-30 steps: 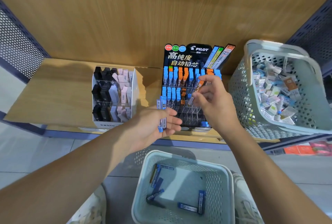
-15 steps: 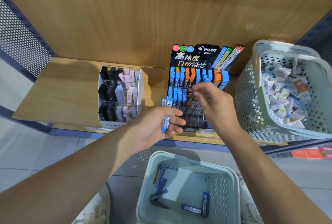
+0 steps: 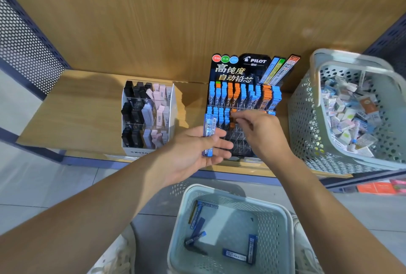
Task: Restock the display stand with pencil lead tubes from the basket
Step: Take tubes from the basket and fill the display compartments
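The black Pilot display stand (image 3: 241, 69) sits on the wooden shelf, its top row full of blue- and orange-capped lead tubes. My left hand (image 3: 195, 153) grips a few blue lead tubes (image 3: 208, 128) upright just left of the stand's front. My right hand (image 3: 261, 135) reaches over the stand's clear slots, and its fingertips pinch an orange-capped tube (image 3: 234, 111) at the second row. Much of the lower rows is hidden by both hands. Below, the pale basket (image 3: 272, 229) on the floor holds several blue tubes (image 3: 234, 254).
A white Mono box of black, grey and pink erasers (image 3: 149, 115) stands left of the stand. A large perforated basket (image 3: 307, 120) full of small boxed items sits at the right. Perforated metal panels flank the shelf (image 3: 83, 106).
My right hand carried the orange-capped tube down and left from the top row to the second row. My left hand kept its blue tubes and stayed nearly still.
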